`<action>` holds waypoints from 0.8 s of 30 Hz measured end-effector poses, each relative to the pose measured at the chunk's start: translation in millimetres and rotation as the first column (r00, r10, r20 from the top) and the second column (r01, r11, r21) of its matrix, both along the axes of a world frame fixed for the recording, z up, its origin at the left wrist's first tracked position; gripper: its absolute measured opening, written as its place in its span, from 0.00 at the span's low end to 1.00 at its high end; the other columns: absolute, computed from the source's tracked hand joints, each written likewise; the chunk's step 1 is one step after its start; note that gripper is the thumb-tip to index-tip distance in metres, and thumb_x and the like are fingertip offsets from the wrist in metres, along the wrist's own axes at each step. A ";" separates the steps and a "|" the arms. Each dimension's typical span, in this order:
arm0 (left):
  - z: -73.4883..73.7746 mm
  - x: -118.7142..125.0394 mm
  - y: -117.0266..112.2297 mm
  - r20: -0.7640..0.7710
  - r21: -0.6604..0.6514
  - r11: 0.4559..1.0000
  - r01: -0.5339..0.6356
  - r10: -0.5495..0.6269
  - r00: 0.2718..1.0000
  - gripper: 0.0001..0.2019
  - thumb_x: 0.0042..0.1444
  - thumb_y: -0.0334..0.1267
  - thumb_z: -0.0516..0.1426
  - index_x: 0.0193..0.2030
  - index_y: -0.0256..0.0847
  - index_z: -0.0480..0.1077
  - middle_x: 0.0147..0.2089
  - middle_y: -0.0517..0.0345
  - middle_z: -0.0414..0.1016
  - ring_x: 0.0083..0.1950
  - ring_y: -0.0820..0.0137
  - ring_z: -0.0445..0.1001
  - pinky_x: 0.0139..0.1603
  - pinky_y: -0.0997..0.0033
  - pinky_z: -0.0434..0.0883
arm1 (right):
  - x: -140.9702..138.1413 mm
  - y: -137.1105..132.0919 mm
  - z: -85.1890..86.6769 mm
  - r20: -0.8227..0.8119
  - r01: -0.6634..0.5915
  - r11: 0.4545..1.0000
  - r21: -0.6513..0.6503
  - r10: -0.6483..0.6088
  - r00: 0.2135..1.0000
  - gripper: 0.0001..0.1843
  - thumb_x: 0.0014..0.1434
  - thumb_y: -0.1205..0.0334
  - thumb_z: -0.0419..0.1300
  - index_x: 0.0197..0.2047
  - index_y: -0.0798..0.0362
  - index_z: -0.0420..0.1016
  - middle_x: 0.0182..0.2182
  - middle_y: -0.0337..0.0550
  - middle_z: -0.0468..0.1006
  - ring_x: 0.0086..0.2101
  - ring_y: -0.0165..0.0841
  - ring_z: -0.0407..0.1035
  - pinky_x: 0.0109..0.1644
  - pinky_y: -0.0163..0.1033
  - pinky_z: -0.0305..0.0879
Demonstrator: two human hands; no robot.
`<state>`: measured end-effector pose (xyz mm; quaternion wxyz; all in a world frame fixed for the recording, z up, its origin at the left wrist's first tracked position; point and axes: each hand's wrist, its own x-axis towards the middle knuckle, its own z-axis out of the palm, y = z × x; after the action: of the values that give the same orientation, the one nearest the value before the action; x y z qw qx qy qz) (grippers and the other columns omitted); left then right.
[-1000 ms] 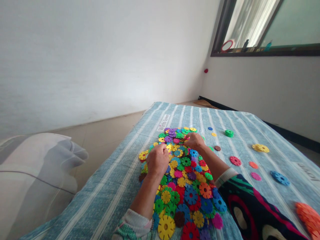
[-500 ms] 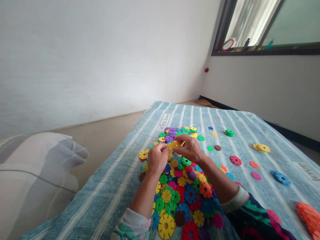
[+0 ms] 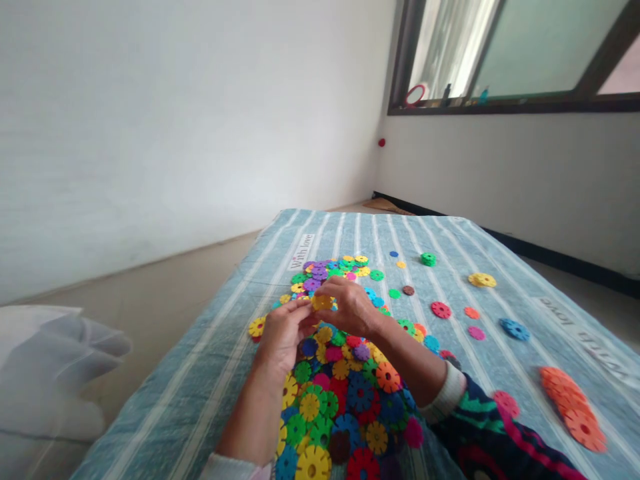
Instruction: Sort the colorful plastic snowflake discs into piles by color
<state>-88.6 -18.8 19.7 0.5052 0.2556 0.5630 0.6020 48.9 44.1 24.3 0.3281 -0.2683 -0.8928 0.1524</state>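
Observation:
Over a heap of colourful notched plastic discs (image 3: 345,393), my two hands meet at a yellow notched disc (image 3: 323,303). My right hand (image 3: 350,305) curves around it, with thumb and fingers gripping it from the right. On the other side, the fingertips of my left hand (image 3: 286,328) pinch at its left edge. Whether this is one disc or several together, I cannot tell, as my fingers cover part of it. Purple discs (image 3: 313,285) lie just beyond my hands, and a yellow disc (image 3: 257,327) lies left of my left hand.
On the striped cloth (image 3: 200,373) at right lie an overlapping row of orange discs (image 3: 573,407), a blue group (image 3: 515,329), a yellow group (image 3: 482,280) and a green stack (image 3: 428,259). Single discs, such as a red one (image 3: 441,310), lie between. Sheer white fabric (image 3: 55,373) hangs at left.
The view has turned right, so everything sits further left in the picture. Both hands remain together at the yellow disc, with their fingers slightly shifted.

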 end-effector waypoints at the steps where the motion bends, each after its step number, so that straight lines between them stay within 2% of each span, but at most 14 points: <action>1: 1.3 -0.5 0.6 0.037 -0.002 1.000 -0.013 0.014 0.999 0.10 0.37 0.31 0.62 0.31 0.34 0.73 0.23 0.57 0.75 0.24 0.72 0.74 0.23 0.79 0.68 | 0.1 0.8 1.5 0.010 -0.006 1.000 -0.001 0.006 1.000 0.09 0.53 0.65 0.65 0.40 0.52 0.76 0.38 0.42 0.74 0.39 0.32 0.70 0.43 0.36 0.64; 5: 3.0 -4.2 5.1 0.104 -0.003 1.000 -0.024 0.024 0.994 0.08 0.39 0.27 0.62 0.30 0.33 0.73 0.24 0.56 0.76 0.23 0.71 0.75 0.23 0.77 0.71 | 1.1 4.4 6.9 0.051 -0.017 1.000 0.024 0.016 0.999 0.10 0.54 0.62 0.65 0.40 0.53 0.75 0.38 0.42 0.74 0.39 0.31 0.70 0.42 0.34 0.64; 11: 2.4 -4.3 7.9 0.061 0.002 0.998 0.058 -0.058 0.996 0.06 0.39 0.28 0.63 0.28 0.34 0.74 0.25 0.55 0.77 0.25 0.70 0.76 0.24 0.75 0.73 | 2.9 5.1 5.6 0.124 -0.018 0.996 0.083 0.007 0.992 0.08 0.56 0.62 0.62 0.41 0.52 0.75 0.34 0.41 0.74 0.37 0.32 0.69 0.38 0.34 0.62; 15: 4.5 0.1 5.8 0.008 -0.032 0.996 0.081 -0.081 0.997 0.10 0.38 0.32 0.65 0.31 0.32 0.76 0.28 0.52 0.78 0.27 0.68 0.76 0.26 0.75 0.74 | 19.3 10.7 4.8 0.137 0.047 0.995 0.090 -0.059 0.989 0.11 0.54 0.63 0.62 0.42 0.51 0.76 0.36 0.41 0.76 0.38 0.33 0.69 0.38 0.34 0.63; 17: 5.1 0.9 5.3 -0.025 -0.048 0.995 0.082 -0.083 0.996 0.13 0.36 0.34 0.66 0.32 0.32 0.76 0.28 0.51 0.79 0.28 0.68 0.76 0.27 0.75 0.74 | 41.5 19.1 6.4 0.164 0.170 0.983 0.064 -0.178 0.970 0.14 0.53 0.63 0.63 0.45 0.50 0.76 0.37 0.41 0.76 0.37 0.32 0.70 0.39 0.34 0.64; 18: 5.2 0.8 5.4 -0.041 -0.051 0.996 0.079 -0.081 0.996 0.14 0.35 0.35 0.66 0.32 0.32 0.76 0.28 0.51 0.79 0.28 0.69 0.76 0.27 0.76 0.74 | 57.0 25.1 7.3 0.184 0.259 0.965 0.048 -0.263 0.947 0.16 0.53 0.63 0.63 0.46 0.49 0.76 0.39 0.40 0.77 0.37 0.32 0.71 0.40 0.34 0.64; 19: 5.2 0.3 5.6 -0.053 -0.052 0.996 0.072 -0.075 0.996 0.16 0.33 0.36 0.67 0.31 0.32 0.76 0.28 0.52 0.79 0.28 0.69 0.76 0.28 0.76 0.74 | 75.3 31.9 7.8 0.216 0.389 0.921 0.028 -0.385 0.897 0.17 0.52 0.63 0.63 0.47 0.47 0.77 0.41 0.39 0.77 0.38 0.31 0.72 0.41 0.33 0.65; 21: 5.0 -1.1 6.5 -0.073 -0.047 0.998 0.051 -0.054 0.996 0.18 0.29 0.39 0.68 0.31 0.33 0.76 0.27 0.53 0.79 0.28 0.70 0.76 0.28 0.77 0.74 | 118.9 47.2 7.6 0.230 0.537 0.843 0.025 -0.527 0.818 0.19 0.52 0.64 0.63 0.49 0.49 0.76 0.44 0.42 0.78 0.40 0.34 0.72 0.45 0.35 0.65; 24: 4.8 -2.4 7.9 -0.096 -0.046 0.999 0.029 -0.033 0.995 0.23 0.25 0.43 0.69 0.31 0.33 0.76 0.27 0.55 0.79 0.29 0.71 0.75 0.29 0.78 0.73 | 191.4 68.2 4.3 0.263 0.745 0.666 0.030 -0.725 0.637 0.21 0.53 0.66 0.60 0.51 0.54 0.75 0.49 0.50 0.77 0.45 0.41 0.72 0.47 0.40 0.65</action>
<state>-90.9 -10.9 24.5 0.4920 0.2820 0.5960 0.5685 240.3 112.3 28.5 0.2339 -0.6383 -0.7334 0.0062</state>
